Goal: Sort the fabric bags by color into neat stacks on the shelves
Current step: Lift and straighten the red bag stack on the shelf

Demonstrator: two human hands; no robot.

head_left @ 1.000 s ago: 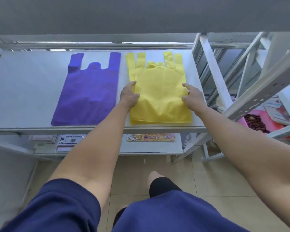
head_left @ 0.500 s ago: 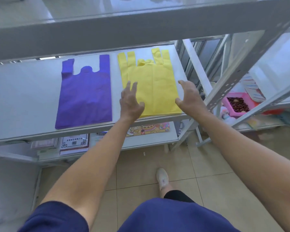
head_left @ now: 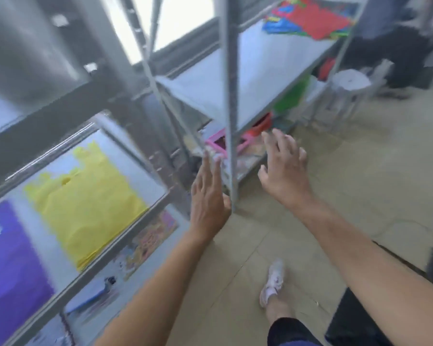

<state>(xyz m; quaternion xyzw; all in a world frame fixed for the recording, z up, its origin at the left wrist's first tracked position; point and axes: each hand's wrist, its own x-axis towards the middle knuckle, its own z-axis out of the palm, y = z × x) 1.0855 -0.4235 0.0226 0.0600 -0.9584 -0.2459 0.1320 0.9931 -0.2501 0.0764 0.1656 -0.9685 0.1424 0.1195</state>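
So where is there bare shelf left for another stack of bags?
Widest: the right-hand shelf, bare from its near corner up to the mixed bag pile. A narrow strip separates the purple stack and yellow stack. Around the pink tray below, it is crowded.

one yellow bag stack (head_left: 85, 203), one purple bag (head_left: 10, 270)

Left hand (head_left: 208, 198), right hand (head_left: 284, 168): outstretched, empty, fingers straight.

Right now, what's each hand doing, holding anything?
Left hand: open, fingers straight, holding nothing.
Right hand: open, fingers spread, holding nothing.
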